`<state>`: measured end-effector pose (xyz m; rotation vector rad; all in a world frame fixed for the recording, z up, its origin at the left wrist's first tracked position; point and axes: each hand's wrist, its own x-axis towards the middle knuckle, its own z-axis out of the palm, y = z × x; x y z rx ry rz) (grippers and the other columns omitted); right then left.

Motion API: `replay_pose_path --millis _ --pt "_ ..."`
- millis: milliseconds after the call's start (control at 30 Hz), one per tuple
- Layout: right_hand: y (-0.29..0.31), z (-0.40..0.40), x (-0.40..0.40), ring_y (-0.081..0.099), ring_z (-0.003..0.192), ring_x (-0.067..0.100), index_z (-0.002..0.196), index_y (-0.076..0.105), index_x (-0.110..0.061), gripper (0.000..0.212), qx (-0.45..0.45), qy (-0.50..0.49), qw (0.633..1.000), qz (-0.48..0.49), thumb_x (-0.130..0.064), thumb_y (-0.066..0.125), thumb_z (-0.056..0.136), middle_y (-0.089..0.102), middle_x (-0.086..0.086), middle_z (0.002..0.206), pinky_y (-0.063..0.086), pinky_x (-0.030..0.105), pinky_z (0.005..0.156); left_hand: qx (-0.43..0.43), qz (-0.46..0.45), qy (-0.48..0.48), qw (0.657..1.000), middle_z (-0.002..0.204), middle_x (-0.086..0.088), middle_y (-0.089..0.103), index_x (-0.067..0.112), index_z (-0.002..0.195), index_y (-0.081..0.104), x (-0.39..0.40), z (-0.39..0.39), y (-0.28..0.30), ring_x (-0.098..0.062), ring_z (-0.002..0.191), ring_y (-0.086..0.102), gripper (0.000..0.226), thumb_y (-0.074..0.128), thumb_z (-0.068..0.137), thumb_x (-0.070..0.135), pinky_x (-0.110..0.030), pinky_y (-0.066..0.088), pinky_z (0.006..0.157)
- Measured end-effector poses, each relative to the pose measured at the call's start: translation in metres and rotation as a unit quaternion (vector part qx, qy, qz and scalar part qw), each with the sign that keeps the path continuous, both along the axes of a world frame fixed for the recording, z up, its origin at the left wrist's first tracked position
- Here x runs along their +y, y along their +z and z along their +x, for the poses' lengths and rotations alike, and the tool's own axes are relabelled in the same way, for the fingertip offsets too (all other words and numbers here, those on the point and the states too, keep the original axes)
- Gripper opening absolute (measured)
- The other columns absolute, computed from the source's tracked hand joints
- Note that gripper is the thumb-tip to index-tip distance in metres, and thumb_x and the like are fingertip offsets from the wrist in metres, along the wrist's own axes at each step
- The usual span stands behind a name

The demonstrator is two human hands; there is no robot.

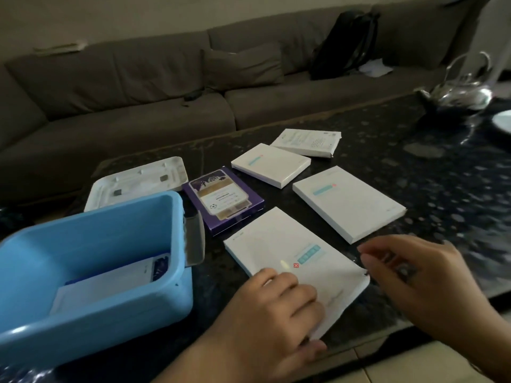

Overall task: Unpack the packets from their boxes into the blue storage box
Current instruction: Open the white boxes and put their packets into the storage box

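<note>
step: opening nearest white box [293, 261], lying right of blue storage box [91, 261] | left hand [279, 308] clamps its near end | right hand [414, 275] fingers loosely curled, empty, at torn right corner | next: likely draw packet out, drop into storage box

Two bare hands and forearms of one person, seen from above. Left hand [279, 308]: no sleeve, glove, watch or ring visible; the forearm is uncovered down to the lower frame edge; fingernails short and unpainted. Right hand [417, 277]: likewise without sleeve or glove; a dark ring-like band [405, 270] shows on one finger, its detail lost to motion blur; visible nails short and pale. No bracelet or marking can be made out on either wrist.
</note>
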<state>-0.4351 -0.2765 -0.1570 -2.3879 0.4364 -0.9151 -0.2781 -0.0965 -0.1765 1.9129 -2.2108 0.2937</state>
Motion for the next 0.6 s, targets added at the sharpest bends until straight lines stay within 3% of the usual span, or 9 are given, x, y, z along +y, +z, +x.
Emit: replay_pose_path --millis 100,167,233,300,433,600 --pt "0.001 -0.005 0.006 0.064 0.068 -0.003 0.086 0.073 -0.024 0.022 -0.017 0.017 0.999 -0.022 -0.04 0.059 0.091 0.067 -0.02 0.076 0.052 0.014 0.056 -0.014 -0.128 -0.011 0.992 0.086 0.002 0.071 0.017 0.086 0.073 0.001 0.003 0.002 -0.016 0.073 0.06 0.026 0.057 0.099 0.033 -0.03 0.049 0.062" --pt "0.001 -0.003 0.015 0.063 0.063 -0.002 0.081 0.07 -0.024 0.014 -0.066 0.044 0.996 -0.035 -0.034 0.061 0.086 0.066 -0.017 0.075 0.051 0.017 0.054 0.057 -0.21 0.043 0.975 0.072 0.003 0.064 0.013 0.074 0.068 0.001 0.007 0.006 -0.015 0.064 0.056 0.028 0.057 0.098 0.022 -0.032 0.048 0.056" --pt "-0.004 0.003 0.027 0.061 0.063 0.001 0.078 0.069 -0.02 0.011 -0.093 0.066 0.991 -0.072 -0.025 0.064 0.087 0.066 -0.011 0.08 0.05 0.02 0.054 0.167 -0.264 0.116 0.943 0.067 0.011 0.054 0.014 0.07 0.061 0.002 0.011 0.014 -0.003 0.063 0.051 0.033 0.052 0.099 0.025 -0.02 0.047 0.056" --pt "-0.014 0.013 0.039 0.065 0.069 0.005 0.086 0.074 -0.017 0.008 -0.079 0.074 0.985 -0.138 -0.021 0.067 0.088 0.071 -0.007 0.093 0.053 0.024 0.055 0.242 -0.285 0.169 0.912 0.067 0.022 0.046 0.019 0.07 0.056 0.003 0.011 0.023 0.004 0.061 0.049 0.032 0.048 0.099 0.031 -0.006 0.039 0.056" --pt "-0.023 0.028 0.048 0.068 0.071 0.011 0.104 0.076 -0.017 0.02 -0.068 0.061 0.974 -0.208 -0.017 0.066 0.087 0.072 -0.003 0.11 0.053 0.028 0.051 0.27 -0.284 0.189 0.9 0.063 0.023 0.044 0.023 0.071 0.054 0.007 0.01 0.028 0.001 0.055 0.048 0.028 0.048 0.098 0.031 -0.008 0.036 0.052" --pt "-0.013 0.028 0.061 0.058 0.054 0.019 0.088 0.078 -0.014 0.013 -0.162 0.06 0.957 -0.235 -0.015 0.068 0.081 0.073 0.001 0.09 0.041 0.032 0.043 0.273 -0.293 0.194 0.896 0.059 0.022 0.043 0.026 0.071 0.055 0.006 0.01 0.031 0.002 0.053 0.047 0.029 0.048 0.098 0.034 -0.004 0.033 0.051"
